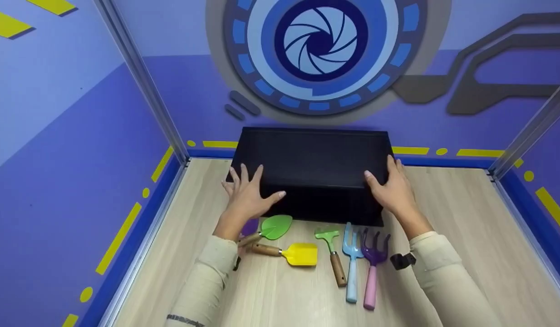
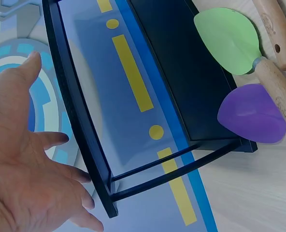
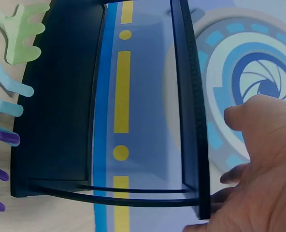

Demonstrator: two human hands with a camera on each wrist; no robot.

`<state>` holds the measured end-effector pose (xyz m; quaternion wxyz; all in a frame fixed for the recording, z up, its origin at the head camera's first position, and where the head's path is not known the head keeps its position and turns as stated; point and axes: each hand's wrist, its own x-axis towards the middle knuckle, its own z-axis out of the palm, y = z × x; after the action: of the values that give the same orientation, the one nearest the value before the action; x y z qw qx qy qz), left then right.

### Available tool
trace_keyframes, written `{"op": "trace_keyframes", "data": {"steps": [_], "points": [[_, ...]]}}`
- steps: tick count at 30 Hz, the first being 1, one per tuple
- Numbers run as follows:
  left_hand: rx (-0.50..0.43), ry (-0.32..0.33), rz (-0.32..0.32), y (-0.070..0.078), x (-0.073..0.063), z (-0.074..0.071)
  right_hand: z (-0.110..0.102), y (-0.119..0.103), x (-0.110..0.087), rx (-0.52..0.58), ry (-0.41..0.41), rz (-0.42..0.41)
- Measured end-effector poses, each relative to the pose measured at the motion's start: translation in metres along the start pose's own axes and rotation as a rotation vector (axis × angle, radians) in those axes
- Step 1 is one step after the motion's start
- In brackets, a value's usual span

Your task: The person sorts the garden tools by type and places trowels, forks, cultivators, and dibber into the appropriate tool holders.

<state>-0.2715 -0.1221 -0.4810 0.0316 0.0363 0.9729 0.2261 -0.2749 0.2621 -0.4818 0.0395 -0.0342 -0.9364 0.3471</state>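
A black two-tier rack point(image 1: 316, 156) stands on the table against the back wall. My left hand point(image 1: 246, 195) lies with spread fingers at its upper board's left end, the thumb toward the front edge. At the right end, my right hand point(image 1: 397, 193) rests by the corner, thumb and fingers extended. Both wrist views show the rack's lower board point(image 2: 181, 63) and thin curved side bars point(image 3: 119, 200). In the right wrist view some fingers are partly hidden behind the upper board point(image 3: 189, 96).
Garden tools lie before the rack: a green trowel point(image 1: 277, 227), purple trowel point(image 2: 251, 113), yellow shovel point(image 1: 300, 255), green rake point(image 1: 327, 235), light blue fork point(image 1: 351, 252) and purple fork point(image 1: 375, 254) with a pink handle. Blue printed panels point(image 1: 180, 100) enclose the wooden table point(image 1: 466, 227).
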Motion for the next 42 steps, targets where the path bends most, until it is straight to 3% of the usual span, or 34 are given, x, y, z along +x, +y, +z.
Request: {"op": "trace_keyframes", "data": {"steps": [8,17,26,33,37,42], "points": [[-0.039,0.007,0.003,-0.007,-0.006,0.000,-0.002,0.005,0.009,0.066,-0.026,0.098],[-0.132,0.071,-0.009,-0.025,-0.012,-0.002,-0.011,0.012,0.016,0.094,-0.056,0.125],[-0.212,0.205,0.024,-0.040,-0.019,0.000,-0.011,0.014,0.016,0.125,-0.087,0.151],[-0.313,0.321,0.028,-0.062,-0.024,0.006,-0.011,0.014,0.014,0.135,-0.099,0.157],[-0.326,0.318,-0.007,-0.076,-0.026,0.012,-0.011,0.014,0.014,0.126,-0.076,0.157],[-0.323,0.262,-0.059,-0.092,-0.034,0.024,-0.008,0.013,0.013,0.129,-0.062,0.166]]}}
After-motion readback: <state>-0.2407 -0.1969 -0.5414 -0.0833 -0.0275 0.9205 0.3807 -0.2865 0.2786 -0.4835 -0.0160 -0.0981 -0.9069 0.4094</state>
